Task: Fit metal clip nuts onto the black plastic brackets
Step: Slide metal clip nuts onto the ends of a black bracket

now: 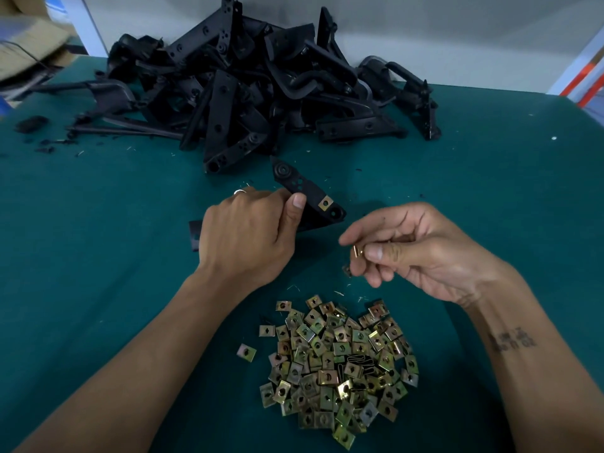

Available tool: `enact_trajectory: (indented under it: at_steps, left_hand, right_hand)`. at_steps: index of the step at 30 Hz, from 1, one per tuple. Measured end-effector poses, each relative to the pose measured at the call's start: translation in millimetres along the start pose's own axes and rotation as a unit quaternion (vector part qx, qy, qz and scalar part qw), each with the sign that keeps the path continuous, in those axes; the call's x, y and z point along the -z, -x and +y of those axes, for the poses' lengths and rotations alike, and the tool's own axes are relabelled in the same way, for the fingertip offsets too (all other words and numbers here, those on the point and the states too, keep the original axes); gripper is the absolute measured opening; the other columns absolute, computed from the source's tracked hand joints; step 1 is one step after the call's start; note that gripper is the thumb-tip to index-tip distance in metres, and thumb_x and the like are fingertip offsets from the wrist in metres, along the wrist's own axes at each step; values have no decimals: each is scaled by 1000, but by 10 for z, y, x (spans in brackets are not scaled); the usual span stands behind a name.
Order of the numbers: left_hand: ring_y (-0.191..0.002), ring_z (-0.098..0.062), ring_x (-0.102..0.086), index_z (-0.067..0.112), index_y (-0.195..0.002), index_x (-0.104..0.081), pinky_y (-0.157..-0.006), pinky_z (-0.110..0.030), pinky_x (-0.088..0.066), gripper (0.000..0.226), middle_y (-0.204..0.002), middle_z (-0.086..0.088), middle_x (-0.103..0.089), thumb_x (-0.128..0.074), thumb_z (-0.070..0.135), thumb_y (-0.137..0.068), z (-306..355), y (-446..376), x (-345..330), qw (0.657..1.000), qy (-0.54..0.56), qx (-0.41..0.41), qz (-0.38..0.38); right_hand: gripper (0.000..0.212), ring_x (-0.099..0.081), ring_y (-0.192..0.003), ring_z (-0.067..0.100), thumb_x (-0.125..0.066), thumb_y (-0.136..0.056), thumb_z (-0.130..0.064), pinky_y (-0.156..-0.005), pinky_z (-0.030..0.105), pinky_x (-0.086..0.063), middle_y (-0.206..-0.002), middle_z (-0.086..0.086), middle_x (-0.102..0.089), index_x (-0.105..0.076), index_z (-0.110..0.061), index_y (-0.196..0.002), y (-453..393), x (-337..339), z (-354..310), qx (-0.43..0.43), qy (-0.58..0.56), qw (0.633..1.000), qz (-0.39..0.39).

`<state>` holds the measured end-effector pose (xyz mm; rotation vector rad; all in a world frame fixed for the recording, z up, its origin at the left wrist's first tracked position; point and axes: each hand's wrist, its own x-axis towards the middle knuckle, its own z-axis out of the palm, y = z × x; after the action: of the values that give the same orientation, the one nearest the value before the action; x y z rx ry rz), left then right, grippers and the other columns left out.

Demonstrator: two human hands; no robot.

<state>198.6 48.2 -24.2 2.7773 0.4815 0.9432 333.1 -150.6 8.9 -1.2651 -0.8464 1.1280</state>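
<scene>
My left hand [248,237] grips a black plastic bracket [295,181] just above the green table, thumb on its upper face. One brass-coloured clip nut [326,203] sits fitted on the bracket's right end. My right hand [415,253] is to the right of the bracket and apart from it. It pinches another clip nut [356,251] between thumb and fingers. A heap of several loose clip nuts [336,364] lies in front of me, between my forearms.
A big pile of black brackets [261,89] fills the back of the green table [98,197]. Black plastic scraps [31,124] lie at the far left. Cardboard boxes [26,44] stand beyond the table's back left corner.
</scene>
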Motion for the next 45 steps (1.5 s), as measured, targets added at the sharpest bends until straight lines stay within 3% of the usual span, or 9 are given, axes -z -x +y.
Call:
enact_trajectory:
  at_steps: [4, 10, 13, 19, 23, 27, 34, 40, 45]
  left_hand:
    - [-55, -19, -31, 23, -66, -33, -49, -26, -14, 47, -58, 12, -30, -29, 46, -106, 12, -1, 27, 1000, 5, -13, -1]
    - [-62, -25, -49, 29, -71, -31, -51, -28, -14, 39, -64, 12, -38, -30, 46, -106, 21, 19, 57, 996, 48, -76, -16]
    - [-61, -23, -48, 29, -72, -30, -52, -29, -14, 37, -65, 13, -37, -31, 45, -106, 20, 19, 62, 993, 67, -96, -16]
    - [-63, -23, -50, 29, -73, -31, -52, -29, -18, 37, -65, 11, -42, -31, 46, -105, 12, 25, 48, 990, 76, -117, -36]
    - [-67, -26, -55, 29, -74, -32, -51, -30, -27, 36, -66, 4, -55, -30, 48, -104, 13, 20, 42, 987, 83, -126, -53]
    - [-68, -26, -55, 30, -74, -32, -52, -30, -27, 36, -65, 4, -56, -30, 48, -104, 9, 18, 33, 988, 82, -123, -53]
    - [-67, -25, -55, 32, -75, -31, -53, -30, -27, 34, -66, 4, -57, -30, 49, -105, 3, 24, 8, 988, 82, -121, -49]
    - [-68, -26, -56, 31, -76, -32, -53, -30, -28, 35, -67, 3, -59, -28, 50, -105, -6, 16, 3, 989, 75, -119, -47]
    - [-70, -28, -60, 18, -72, -54, -52, -30, -30, 56, -70, 1, -63, -26, 53, -105, -20, 7, -13, 991, 42, -115, -53]
  right_hand:
    - [16, -72, -67, 23, -76, -79, 1, -63, 20, -59, -85, 22, -74, -77, -4, -94, -37, 19, 13, 53, -61, 992, 94]
    - [15, -69, -72, 17, -64, -87, -3, -61, 18, -56, -88, 13, -73, -75, -13, -91, -150, 20, 110, 113, -212, 937, 255]
    - [14, -64, -65, 16, -64, -88, -5, -53, 17, -52, -79, 10, -68, -74, -13, -92, -189, -7, 142, 105, -210, 940, 246]
    - [9, -72, -75, 24, -66, -85, 1, -70, 23, -58, -85, 19, -73, -74, -5, -87, -307, -194, 205, 140, -127, 946, 263]
    - [14, -71, -83, 25, -68, -88, 1, -78, 31, -56, -85, 13, -75, -74, -11, -89, -398, -289, 277, 197, -9, 928, 317]
    - [14, -73, -84, 24, -68, -90, 2, -80, 33, -59, -87, 12, -76, -73, -10, -91, -448, -320, 311, 228, 56, 904, 358]
    - [20, -74, -83, 27, -66, -89, 7, -77, 31, -58, -85, 16, -76, -62, -10, -100, -407, -305, 242, 200, -21, 916, 348]
    - [11, -72, -74, 18, -75, -82, -3, -64, 26, -60, -85, 11, -76, -75, -10, -90, -389, -443, 210, 142, -78, 938, 305]
    - [15, -73, -78, 21, -77, -76, -3, -64, 27, -60, -89, 13, -76, -76, -4, -91, -368, -449, 178, 135, -108, 936, 307]
